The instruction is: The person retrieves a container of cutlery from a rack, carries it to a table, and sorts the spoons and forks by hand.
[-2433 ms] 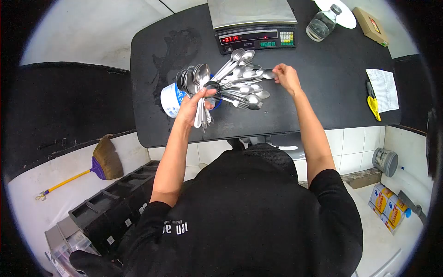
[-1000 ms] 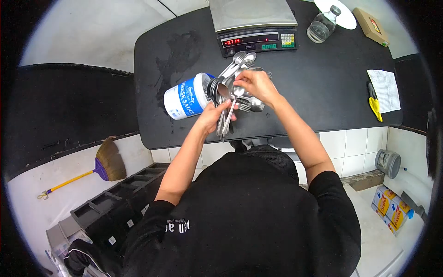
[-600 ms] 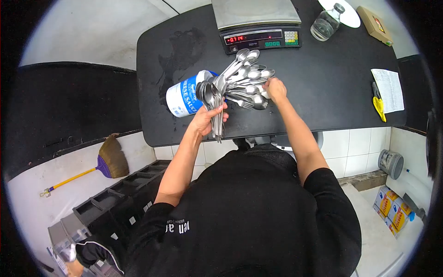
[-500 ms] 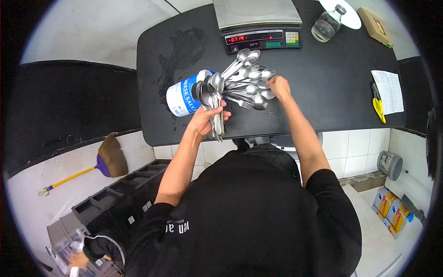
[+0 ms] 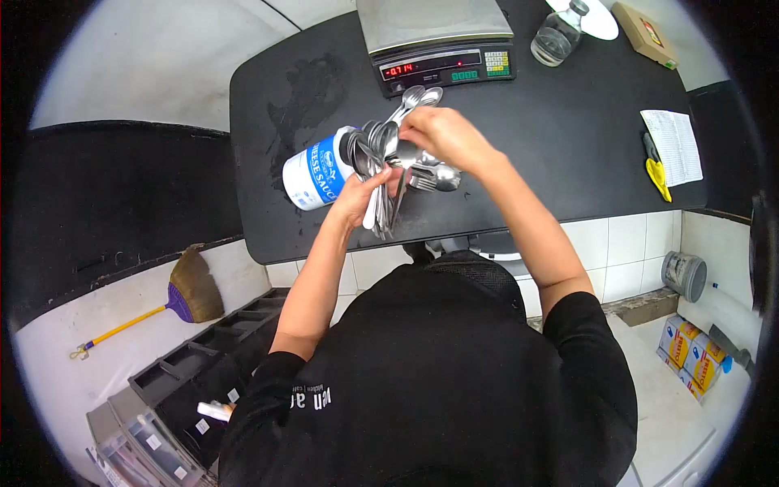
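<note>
A: Busy with which step, by the look of it?

B: Seems midway through gathering spoons [image 5: 448,175] by hand, out of the pile [image 5: 433,172] and into one bunch [image 5: 375,151].

A: Held how, on the left?

B: Clamped in the left hand [image 5: 355,197], thumb and fingers wrapped round the handles [image 5: 378,214]. Kept with bowls up towards the scale [image 5: 434,24] and handle ends towards the near edge of the table [image 5: 568,138].

A: And on the right?

B: Reaching over the pile with the right hand [image 5: 445,134], fingers bent inward just beside the bowls of the bunch. Cannot tell whether pinched on a spoon; too well covered from above.

A: Lying where, the pile?

B: Spread on the table beside the mouth of a tub [image 5: 302,180] laid on its side, with forks [image 5: 422,180] mixed in. Partly hidden under the right hand.

A: Calling for what next?

B: Probably a light pinch on one piece at a time, without dragging neighbours along, plus a left grip firm enough for the bunch yet loose enough for another handle.
</note>
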{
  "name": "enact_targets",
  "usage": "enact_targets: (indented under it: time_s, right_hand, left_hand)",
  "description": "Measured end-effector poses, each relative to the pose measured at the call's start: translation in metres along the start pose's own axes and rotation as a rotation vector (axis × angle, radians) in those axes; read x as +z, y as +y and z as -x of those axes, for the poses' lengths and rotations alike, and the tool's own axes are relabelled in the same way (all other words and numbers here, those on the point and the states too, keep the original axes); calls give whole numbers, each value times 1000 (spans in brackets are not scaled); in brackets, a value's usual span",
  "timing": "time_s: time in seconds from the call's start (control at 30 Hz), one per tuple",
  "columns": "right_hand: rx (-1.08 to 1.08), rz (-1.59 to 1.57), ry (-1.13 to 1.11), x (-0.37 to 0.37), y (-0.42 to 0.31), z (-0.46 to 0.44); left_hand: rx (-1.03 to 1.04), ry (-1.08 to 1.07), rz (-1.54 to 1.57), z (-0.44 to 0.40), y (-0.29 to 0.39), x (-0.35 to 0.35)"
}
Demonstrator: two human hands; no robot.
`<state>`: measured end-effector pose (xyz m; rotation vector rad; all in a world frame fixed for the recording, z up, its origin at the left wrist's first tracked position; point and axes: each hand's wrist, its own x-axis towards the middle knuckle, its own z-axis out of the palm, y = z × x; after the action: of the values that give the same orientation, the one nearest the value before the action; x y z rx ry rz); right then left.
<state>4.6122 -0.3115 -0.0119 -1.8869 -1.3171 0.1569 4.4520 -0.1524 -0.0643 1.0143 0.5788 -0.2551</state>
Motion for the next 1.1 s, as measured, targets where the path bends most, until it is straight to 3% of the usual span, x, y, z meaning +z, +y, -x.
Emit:
enact_targets:
  time_s: [0.13,0.2,0.23,0.27,0.33,0.43,0.53,0.67,0.8,0.9,1.07,1.1]
  right_hand:
    - [87,-78,-31,33,15,2]
    - [489,-620,-135,39,11,4]
    - [565,-724,-94,53,29,4]
    - [582,-566,-39,63,46,8]
    - [351,197,-225,91,90,21]
    - [315,407,-277,123,106,49]
    - [396,416,-436,121,108,45]
    - [286,468,-490,108,108,40]
    - [223,514,-500,89,106,35]
    - [73,482,-239,63,102,33]
    - [97,240,-283,-1,75,18]
    - [121,196,-377,-14,62,12]
  left_hand:
    - [-53,-8,15,9,-5,-1]
    - [-87,-15,-45,7,-18,-16]
    - [-46,-53,44,7,-22,-19]
    - [-2,-93,132,6,-26,-22]
    - [7,-62,215,14,-23,-20]
    - [57,-86,309,20,-19,-28]
    - [52,50,186,23,-8,-25]
    - [82,117,119,25,7,-20]
    - [124,130,65,22,12,-22]
    - [121,126,41,21,15,-23]
    - [111,86,78,10,15,-21]
    - [115,79,26,8,17,-18]
